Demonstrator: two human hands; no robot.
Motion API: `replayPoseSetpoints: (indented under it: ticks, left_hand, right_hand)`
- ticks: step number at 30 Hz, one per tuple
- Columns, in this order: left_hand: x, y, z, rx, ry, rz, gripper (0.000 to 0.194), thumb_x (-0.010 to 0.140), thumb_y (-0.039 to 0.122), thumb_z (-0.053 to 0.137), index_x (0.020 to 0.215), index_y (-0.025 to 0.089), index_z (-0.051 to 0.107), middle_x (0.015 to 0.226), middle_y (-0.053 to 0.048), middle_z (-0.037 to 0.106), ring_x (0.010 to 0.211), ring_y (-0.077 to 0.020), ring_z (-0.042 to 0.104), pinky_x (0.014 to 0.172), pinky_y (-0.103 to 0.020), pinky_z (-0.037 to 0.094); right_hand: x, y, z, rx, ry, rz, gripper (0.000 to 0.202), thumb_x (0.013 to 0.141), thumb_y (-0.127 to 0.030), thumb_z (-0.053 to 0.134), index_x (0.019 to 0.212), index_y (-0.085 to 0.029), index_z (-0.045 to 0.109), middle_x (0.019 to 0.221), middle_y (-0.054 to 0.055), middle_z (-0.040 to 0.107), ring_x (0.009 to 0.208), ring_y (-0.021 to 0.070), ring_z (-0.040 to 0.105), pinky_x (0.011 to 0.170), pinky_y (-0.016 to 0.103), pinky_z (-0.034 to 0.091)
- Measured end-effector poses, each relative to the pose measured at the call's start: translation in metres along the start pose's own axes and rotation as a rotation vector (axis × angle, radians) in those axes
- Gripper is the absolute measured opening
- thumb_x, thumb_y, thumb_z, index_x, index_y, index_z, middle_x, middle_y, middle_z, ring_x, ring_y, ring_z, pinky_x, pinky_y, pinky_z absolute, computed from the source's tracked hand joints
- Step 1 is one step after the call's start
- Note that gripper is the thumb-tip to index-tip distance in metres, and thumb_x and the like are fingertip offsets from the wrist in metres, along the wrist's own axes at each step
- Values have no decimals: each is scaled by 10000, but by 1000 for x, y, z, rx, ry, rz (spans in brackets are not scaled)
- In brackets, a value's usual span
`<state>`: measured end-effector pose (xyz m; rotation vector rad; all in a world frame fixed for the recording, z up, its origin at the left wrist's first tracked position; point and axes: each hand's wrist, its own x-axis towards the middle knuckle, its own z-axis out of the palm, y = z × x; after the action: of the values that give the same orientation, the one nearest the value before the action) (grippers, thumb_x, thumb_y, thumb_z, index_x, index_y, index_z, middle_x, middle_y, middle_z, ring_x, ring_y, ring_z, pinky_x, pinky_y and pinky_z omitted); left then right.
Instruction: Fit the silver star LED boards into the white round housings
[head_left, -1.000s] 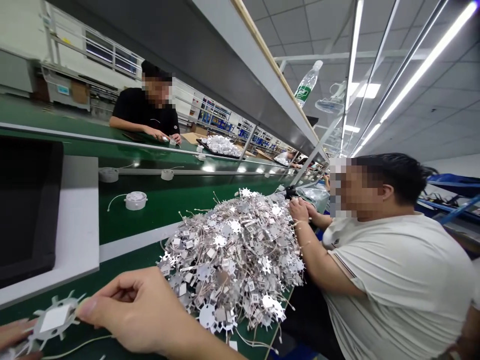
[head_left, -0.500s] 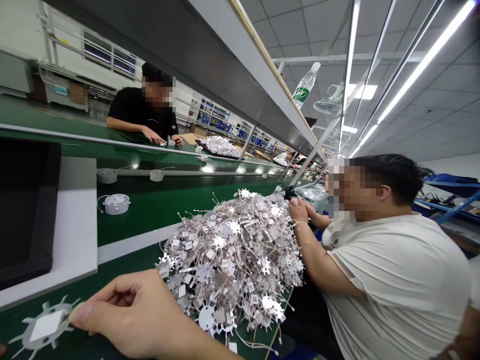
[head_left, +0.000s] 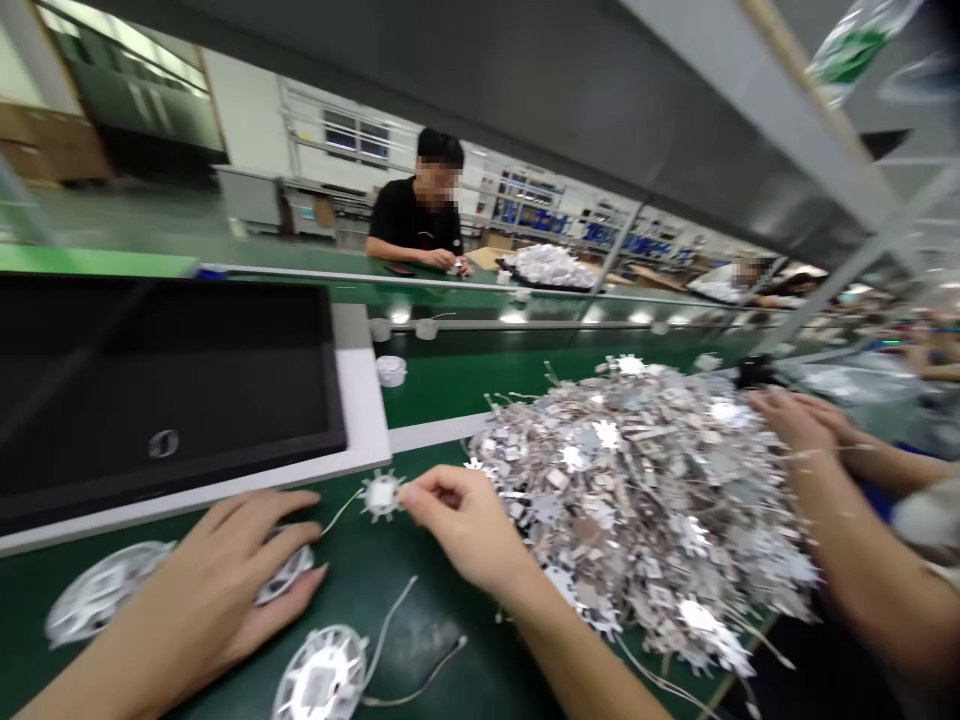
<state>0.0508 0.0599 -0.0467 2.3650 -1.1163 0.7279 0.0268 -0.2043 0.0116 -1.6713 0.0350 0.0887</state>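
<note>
My right hand [head_left: 469, 525] pinches the edge of a small star-shaped metal plate [head_left: 382, 494] with a pale square at its centre; a thin wire trails from its left side. To the left, my left hand [head_left: 244, 575] has thumb and fingers around a white round plastic housing [head_left: 289, 572], partly hidden beneath them. Another white round housing [head_left: 97, 590] lies left of that wrist. In front, a third round housing [head_left: 321, 680] with wires rests on the green bench. A large heap of wired star-shaped plates [head_left: 637, 500] lies right of my right hand.
A black tray [head_left: 172, 370] on a white board [head_left: 360, 390] occupies the left. More white round parts [head_left: 391, 371] stand behind. A co-worker's arms [head_left: 825, 440] reach in at right; another person [head_left: 420, 220] sits opposite. A grey shelf [head_left: 525, 110] hangs overhead.
The view has swung left and down. My left hand has come into view around a round housing. My right hand still holds a star-shaped plate, now beside the heap's left edge.
</note>
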Motion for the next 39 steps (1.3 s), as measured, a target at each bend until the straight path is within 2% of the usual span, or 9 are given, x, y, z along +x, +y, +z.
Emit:
replayPoseSetpoints:
  ticks: [2, 6, 11, 17, 20, 23, 27, 33, 39]
  left_hand:
    - [2, 3, -12, 80, -17, 11, 187, 994, 391, 651, 1086, 262, 749, 1206, -60, 754, 1084, -297, 703, 980, -466, 538]
    - [15, 14, -24, -3, 177, -57, 123, 987, 260, 639, 1061, 268, 737, 1061, -19, 798, 988, -241, 739, 955, -412, 560]
    - [23, 18, -41, 49, 293, -315, 203, 1058, 248, 529, 982, 217, 715, 963, -11, 795, 902, -197, 759, 849, -342, 602]
    - [26, 9, -83, 116, 282, -542, 282, 1078, 404, 527, 1043, 223, 740, 947, 59, 793, 908, -177, 767, 851, -293, 619]
    - [16, 5, -93, 153, 179, -534, 335, 1065, 475, 508, 994, 247, 742, 920, 51, 792, 879, -198, 768, 821, -323, 619]
    - [0, 8, -81, 187, -78, -365, 427, 1015, 654, 557, 1105, 294, 768, 1050, -14, 806, 956, -281, 754, 867, -429, 604]
    - [-9, 19, -49, 181, -265, -280, 600, 1004, 736, 521, 1306, 262, 729, 1210, -107, 766, 1068, -347, 693, 956, -515, 542]
    - [9, 28, -22, 46, -347, -262, 512, 1005, 583, 659, 1423, 289, 634, 1274, -86, 747, 1138, -293, 676, 1091, -496, 471]
    - [9, 39, -5, -46, -315, -385, 747, 930, 444, 799, 1573, 345, 433, 1389, -58, 717, 1278, -349, 585, 1087, -527, 507]
  right_hand:
    - [1, 4, -3, -10, -18, -23, 242, 821, -390, 751, 732, -171, 700, 646, -10, 604, 639, 134, 521, 621, 261, 417]
    - [0, 6, -5, -51, -24, -39, 307, 793, -483, 715, 730, -184, 690, 653, 2, 591, 635, 148, 509, 617, 286, 414]
    - [-3, 3, -5, -75, 1, -50, 347, 780, -527, 694, 729, -184, 707, 656, 22, 601, 628, 157, 507, 597, 293, 430]
    - [-1, 1, -16, -65, 17, -92, 343, 815, -527, 692, 736, -194, 712, 682, 46, 632, 642, 176, 541, 590, 306, 450]
    - [0, 0, -21, -54, 5, -102, 317, 827, -506, 695, 746, -200, 718, 690, 50, 642, 649, 180, 551, 587, 307, 452]
    - [-2, 0, -19, -45, -28, -96, 299, 827, -489, 676, 741, -206, 718, 680, 43, 637, 646, 178, 556, 591, 305, 455]
    - [-5, 1, -11, -43, -91, -75, 283, 833, -467, 646, 747, -206, 714, 692, 36, 643, 650, 172, 553, 599, 301, 449]
    - [-2, 7, -6, -67, -208, -29, 259, 853, -418, 660, 715, -201, 694, 701, 21, 638, 675, 168, 553, 636, 298, 446]
    - [2, 13, 4, -85, -297, 34, 257, 880, -377, 636, 701, -194, 654, 702, 7, 616, 677, 153, 529, 674, 293, 434]
